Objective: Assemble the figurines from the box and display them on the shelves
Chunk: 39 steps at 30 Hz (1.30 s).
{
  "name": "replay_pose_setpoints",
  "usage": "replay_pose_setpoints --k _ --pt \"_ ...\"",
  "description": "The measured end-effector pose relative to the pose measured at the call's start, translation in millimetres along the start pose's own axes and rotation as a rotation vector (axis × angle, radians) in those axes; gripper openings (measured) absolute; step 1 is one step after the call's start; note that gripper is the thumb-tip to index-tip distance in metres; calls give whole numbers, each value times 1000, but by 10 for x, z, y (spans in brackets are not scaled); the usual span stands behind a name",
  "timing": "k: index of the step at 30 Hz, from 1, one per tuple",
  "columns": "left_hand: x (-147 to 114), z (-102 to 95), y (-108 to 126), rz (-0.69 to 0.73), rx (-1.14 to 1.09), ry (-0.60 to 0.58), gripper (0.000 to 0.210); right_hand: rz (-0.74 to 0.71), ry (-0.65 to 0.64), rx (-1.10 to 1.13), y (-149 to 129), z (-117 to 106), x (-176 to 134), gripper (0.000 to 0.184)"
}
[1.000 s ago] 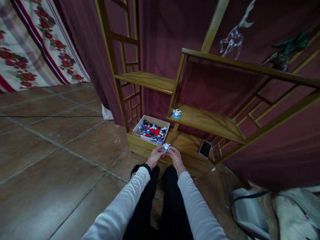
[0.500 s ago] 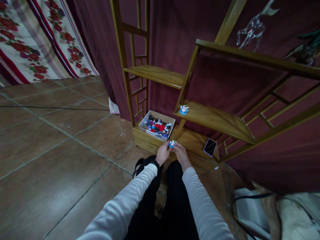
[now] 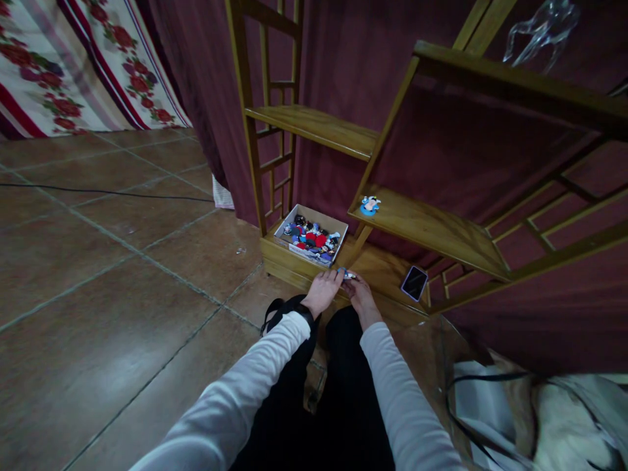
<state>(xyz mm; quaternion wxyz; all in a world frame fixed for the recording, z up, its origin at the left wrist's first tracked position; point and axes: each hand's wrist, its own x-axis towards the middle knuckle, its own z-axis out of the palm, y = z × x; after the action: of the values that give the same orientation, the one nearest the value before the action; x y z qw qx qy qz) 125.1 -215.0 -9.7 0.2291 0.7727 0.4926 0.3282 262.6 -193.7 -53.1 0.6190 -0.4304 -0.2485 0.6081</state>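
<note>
Between my two hands, low in front of the wooden shelf unit, is a small blue-and-white figurine (image 3: 348, 275). The fingers of my left hand (image 3: 324, 290) close on its left side, and those of my right hand (image 3: 360, 292) close on its right side. Much of the figurine is covered by my fingers, and it lies tilted. Just beyond my left hand stands an open cardboard box (image 3: 290, 247) filled with several small coloured figurines (image 3: 311, 239). A similar figurine (image 3: 369, 205) with a blue base stands upright at the left end of the middle shelf (image 3: 422, 226).
A phone (image 3: 415, 283) lies on the bottom board at right. The shelf unit's posts (image 3: 249, 163) and upper left shelf (image 3: 314, 127) rise around the box. A clear glass animal (image 3: 542, 33) stands on the top shelf. Bags (image 3: 564, 425) lie on the floor at lower right.
The figurine in my hands has been turned from upright to tilted, and my left hand now covers more of it. The camera view has shifted slightly.
</note>
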Motion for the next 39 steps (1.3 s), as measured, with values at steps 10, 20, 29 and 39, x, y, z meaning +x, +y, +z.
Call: replay_pose_setpoints --k 10,20,29,39 --pt "2 -12 3 219 559 -79 47 12 7 50 11 16 -13 28" --pt "-20 23 2 230 548 -100 51 -18 14 51 -32 7 -54 29" --pt "-30 57 22 251 608 -129 53 -73 18 -2 -83 -12 -119 26" --pt "-33 8 37 158 329 -155 50 -97 -4 -43 -159 -30 -211 25"
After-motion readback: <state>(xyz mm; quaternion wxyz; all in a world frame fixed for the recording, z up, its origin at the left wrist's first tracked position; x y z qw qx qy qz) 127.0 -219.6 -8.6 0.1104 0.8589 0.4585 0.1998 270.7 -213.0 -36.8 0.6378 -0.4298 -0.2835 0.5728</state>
